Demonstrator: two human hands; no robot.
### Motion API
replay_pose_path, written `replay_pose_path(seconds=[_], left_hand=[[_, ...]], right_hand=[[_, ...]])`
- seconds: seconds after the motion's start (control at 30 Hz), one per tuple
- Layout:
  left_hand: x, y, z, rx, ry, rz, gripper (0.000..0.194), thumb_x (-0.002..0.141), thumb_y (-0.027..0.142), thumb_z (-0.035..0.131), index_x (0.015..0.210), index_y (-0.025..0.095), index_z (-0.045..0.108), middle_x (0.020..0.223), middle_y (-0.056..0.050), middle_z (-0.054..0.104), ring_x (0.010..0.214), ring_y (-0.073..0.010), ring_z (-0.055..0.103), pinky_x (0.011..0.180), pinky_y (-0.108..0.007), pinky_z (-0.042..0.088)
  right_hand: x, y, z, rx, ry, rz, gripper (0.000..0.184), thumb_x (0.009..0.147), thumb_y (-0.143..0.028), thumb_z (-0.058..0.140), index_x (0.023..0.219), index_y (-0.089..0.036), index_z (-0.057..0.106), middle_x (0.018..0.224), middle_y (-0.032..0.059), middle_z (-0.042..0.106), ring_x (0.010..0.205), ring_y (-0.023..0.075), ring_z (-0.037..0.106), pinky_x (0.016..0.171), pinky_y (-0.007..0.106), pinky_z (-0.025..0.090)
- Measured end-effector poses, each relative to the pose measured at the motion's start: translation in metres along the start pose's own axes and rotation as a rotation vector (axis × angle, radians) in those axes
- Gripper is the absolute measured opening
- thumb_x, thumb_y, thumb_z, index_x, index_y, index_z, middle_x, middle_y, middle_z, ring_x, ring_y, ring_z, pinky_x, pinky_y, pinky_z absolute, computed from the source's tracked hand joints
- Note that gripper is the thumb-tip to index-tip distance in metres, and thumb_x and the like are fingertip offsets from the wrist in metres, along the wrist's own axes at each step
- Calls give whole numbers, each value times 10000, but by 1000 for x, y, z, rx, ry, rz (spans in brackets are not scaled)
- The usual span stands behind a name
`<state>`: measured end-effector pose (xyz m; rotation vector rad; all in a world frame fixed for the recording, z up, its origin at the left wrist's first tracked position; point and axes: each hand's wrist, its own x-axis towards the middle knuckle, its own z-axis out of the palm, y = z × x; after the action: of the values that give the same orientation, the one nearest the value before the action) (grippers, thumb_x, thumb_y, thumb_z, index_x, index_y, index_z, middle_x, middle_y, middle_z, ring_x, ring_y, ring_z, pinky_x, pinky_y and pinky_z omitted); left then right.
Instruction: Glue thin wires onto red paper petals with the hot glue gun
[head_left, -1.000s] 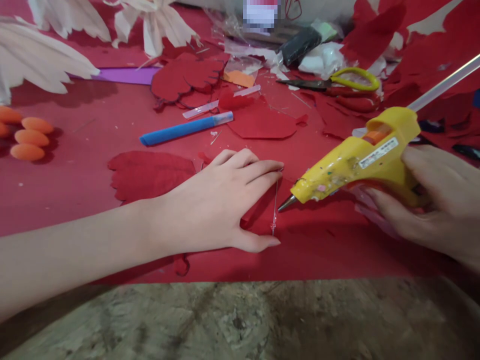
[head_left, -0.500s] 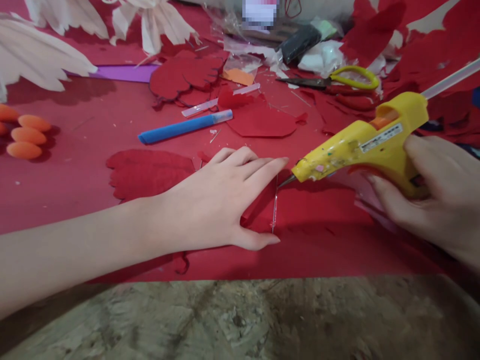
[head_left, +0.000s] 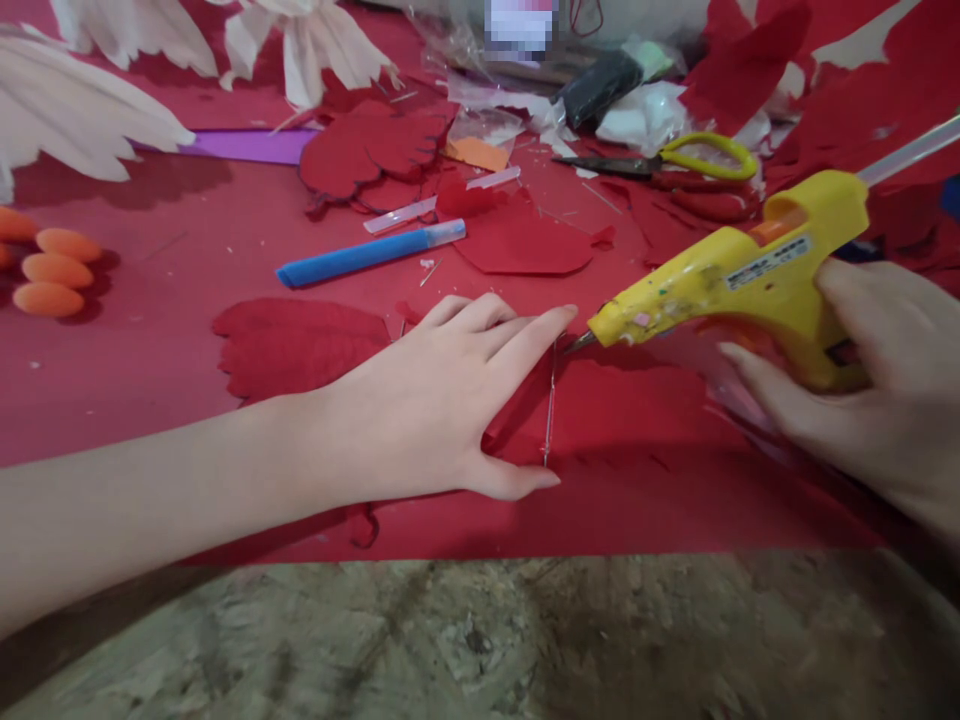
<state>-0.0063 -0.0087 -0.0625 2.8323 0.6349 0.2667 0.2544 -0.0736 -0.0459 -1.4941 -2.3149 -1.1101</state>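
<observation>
the left hand lies palm down on red material, thumb and forefinger spread wide either side of a thin, shiny straight strand. the right hand is curled round the yellow plastic glue gun, at the left hand's two o'clock, nozzle near the strand's upper end. a blue plastic-looking marker lies at eleven o'clock.

Left hand flat across red material, yellow glue gun in right hand, nozzle near left fingertips.
</observation>
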Motion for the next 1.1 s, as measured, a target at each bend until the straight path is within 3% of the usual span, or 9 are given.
replay_pose_path(seconds=[0.13, 0.27, 0.37, 0.53, 0.73, 0.9, 1.03, 1.1], left_hand=[[0, -1, 1, 12, 11, 9, 900, 712, 615, 555, 1344, 27, 302, 1219, -191, 535, 1063, -325, 473, 901, -420, 355], [-1, -1, 2, 18, 20, 15, 884, 716, 622, 541, 1344, 44, 310, 1225, -183, 535, 1059, -318, 477, 901, -415, 357], [-1, 0, 2, 8, 11, 7, 880, 704, 633, 545, 1338, 65, 325, 1226, -176, 537, 1065, -320, 477, 904, -413, 354], [-1, 1, 1, 15, 9, -1, 860, 706, 608, 558, 1335, 69, 328, 1212, -170, 541, 1068, -319, 480, 898, -404, 357], [0, 0, 1, 11, 9, -5, 870, 694, 638, 551, 1331, 84, 336, 1220, -165, 539, 1066, -315, 481, 899, -400, 359], [0, 0, 1, 17, 0, -7, 873, 696, 628, 554, 1331, 70, 335, 1227, -171, 537, 1082, -318, 477, 901, -402, 363], [0, 0, 1, 15, 6, -7, 858, 695, 633, 549, 1329, 92, 345, 1232, -165, 535, 1082, -319, 479, 893, -401, 368], [0, 0, 1, 16, 3, -10, 857, 694, 632, 552, 1331, 99, 343, 1233, -165, 535, 1080, -319, 479, 892, -402, 370]], right_hand=[[1, 1, -10, 86, -131, 172, 536, 792, -629, 435, 868, -113, 555, 764, 137, 625, 714, 226, 631, 405, 281, 295], [0, -3, -18, 164, -239, 180, 586, 768, -727, 316, 799, -183, 529, 709, 84, 594, 648, 187, 600, 374, 267, 260], [-2, -11, -18, 186, -254, 143, 549, 807, -688, 277, 764, -190, 505, 662, 66, 566, 575, 152, 565, 353, 258, 274], [-7, -16, -15, 167, -102, 109, 438, 846, -592, 333, 779, -192, 498, 663, 50, 563, 564, 128, 556, 374, 249, 309], [3, -15, -19, 135, -225, 110, 502, 831, -654, 270, 672, -207, 434, 584, 45, 507, 548, 142, 566, 329, 245, 265], [0, -19, -16, 114, -79, 52, 422, 847, -579, 356, 717, -192, 463, 601, 39, 530, 531, 125, 554, 349, 243, 273], [-3, -18, -18, 101, -197, 143, 480, 822, -629, 333, 784, -190, 523, 656, 60, 571, 586, 156, 588, 341, 253, 256], [-4, -17, -19, 133, -172, 117, 465, 820, -612, 359, 827, -185, 543, 670, 67, 588, 568, 157, 581, 342, 256, 256]])
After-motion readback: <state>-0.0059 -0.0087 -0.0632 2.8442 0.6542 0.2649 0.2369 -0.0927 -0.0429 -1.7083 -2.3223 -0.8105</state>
